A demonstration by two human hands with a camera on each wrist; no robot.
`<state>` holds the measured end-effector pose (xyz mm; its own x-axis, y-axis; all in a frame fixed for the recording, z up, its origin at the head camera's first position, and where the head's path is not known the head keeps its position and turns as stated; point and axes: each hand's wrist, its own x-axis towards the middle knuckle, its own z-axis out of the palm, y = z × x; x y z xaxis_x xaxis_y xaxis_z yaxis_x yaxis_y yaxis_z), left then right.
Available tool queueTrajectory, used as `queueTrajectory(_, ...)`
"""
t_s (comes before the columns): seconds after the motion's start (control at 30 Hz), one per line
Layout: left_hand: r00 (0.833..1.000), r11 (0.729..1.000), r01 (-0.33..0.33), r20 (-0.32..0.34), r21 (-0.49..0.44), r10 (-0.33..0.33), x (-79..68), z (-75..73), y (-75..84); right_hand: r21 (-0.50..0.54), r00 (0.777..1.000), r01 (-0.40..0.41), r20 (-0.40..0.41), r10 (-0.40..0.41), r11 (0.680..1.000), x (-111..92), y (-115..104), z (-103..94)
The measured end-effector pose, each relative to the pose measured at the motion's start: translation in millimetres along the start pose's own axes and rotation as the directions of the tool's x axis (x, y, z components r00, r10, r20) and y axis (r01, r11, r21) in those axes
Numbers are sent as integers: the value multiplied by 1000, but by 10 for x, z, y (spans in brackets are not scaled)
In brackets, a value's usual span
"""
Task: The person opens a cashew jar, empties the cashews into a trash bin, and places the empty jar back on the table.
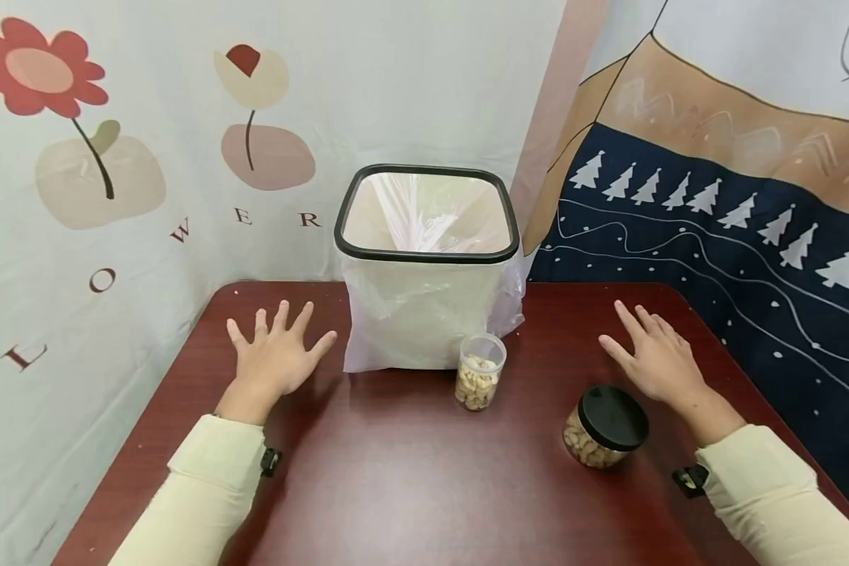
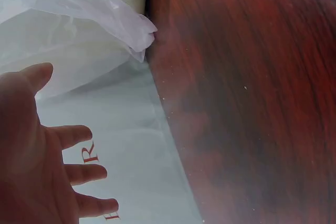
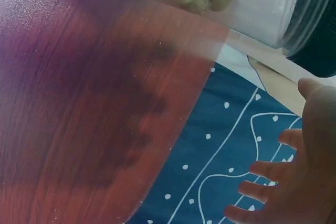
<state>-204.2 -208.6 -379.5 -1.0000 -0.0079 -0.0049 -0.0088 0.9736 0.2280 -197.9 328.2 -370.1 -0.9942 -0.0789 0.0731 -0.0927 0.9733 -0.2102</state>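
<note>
Holding nothing with the left hand (image 1: 272, 365), spread wide with the palm turned down over the dark red table (image 1: 389, 487), to the left of the white waste bin (image 1: 417, 314) and apart from it. Holding nothing with the right hand (image 1: 659, 362) either, with fingers extended, just beyond the black-lidded jar of nuts (image 1: 604, 428). Find that jar on the right part of the table, between the right forearm and the small clear cup of cashews (image 1: 477, 381). For handling the jar well, probably best to wrap fingers and thumb round the clear wall instead of trusting the lid, and to steady with the left hand during any twist. Beware of brushing the cup, close to the bin's front right corner and likely easy to tip. Mind the loose translucent liner (image 1: 507, 314) too, probably quick to catch on a sleeve (image 1: 757, 472). Read on the pale curtain (image 1: 141, 330), below printed flowers (image 1: 38, 71), separate capitals (image 1: 310, 220): L, O, W, E, R. Note the R again in the left wrist view. On jar, cup and bin, no readable brand or label.
</note>
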Motion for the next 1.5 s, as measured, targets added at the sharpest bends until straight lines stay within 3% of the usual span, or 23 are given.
queueTrajectory(0.1, 999, 1000, -19, -37, 4, 19, -11, -26, 27, 22, 998, 23, -57, -22, 999, -11, -35, -41)
queueTrajectory(0.23, 986, 998, -57, -161, -20, 53, -81, -126, 100, 95, 982, 69, -180, -51, 993, -60, -162, -141)
queueTrajectory(0.33, 959, 992, -100, -275, -73, 77, -139, -192, 182, 157, 960, 102, -273, -56, 982, -155, -293, -246)
queueTrajectory(0.4, 928, 982, -144, -363, -124, 90, -180, -213, 239, 192, 942, 130, -331, -60, 973, -236, -381, -308)
queueTrajectory(0.47, 877, 963, -205, -470, -172, 102, -224, -227, 289, 232, 919, 170, -388, -69, 958, -310, -462, -350)
queueTrajectory(0.5, 843, 951, -243, -527, -190, 110, -246, -230, 313, 252, 907, 195, -415, -76, 948, -344, -503, -362)
queueTrajectory(0.63, 687, 901, -390, -711, -190, 148, -323, -224, 430, 316, 861, 294, -497, -106, 902, -460, -674, -359)
queueTrajectory(0.7, 621, 877, -453, -763, -162, 180, -356, -210, 513, 324, 840, 336, -529, -125, 885, -506, -764, -331)
queueTrajectory(0.77, 573, 853, -504, -792, -135, 213, -388, -195, 609, 319, 819, 375, -553, -150, 870, -533, -856, -298)
queueTrajectory(0.83, 543, 831, -543, -804, -117, 242, -419, -181, 705, 321, 799, 419, -575, -177, 849, -537, -946, -260)
queueTrajectory(0.97, 510, 782, -613, -812, -113, 283, -441, -167, 897, 361, 778, 489, -592, -209, 794, -503, -1130, -179)
queueTrajectory(1.13, 463, 723, -684, -825, -101, 322, -435, -168, 1134, 442, 807, 495, -553, -207, 748, -437, -1327, -56)
queueTrajectory(1.27, 455, 692, -715, -818, -101, 352, -436, -145, 1294, 529, 826, 490, -537, -174, 693, -384, -1466, 39)
queueTrajectory(1.4, 448, 664, -742, -806, -94, 387, -448, -85, 1417, 641, 836, 491, -538, -112, 589, -371, -1573, 138)
queueTrajectory(1.5, 444, 624, -774, -791, -103, 420, -473, -45, 1469, 705, 839, 494, -541, -64, 510, -359, -1611, 219)
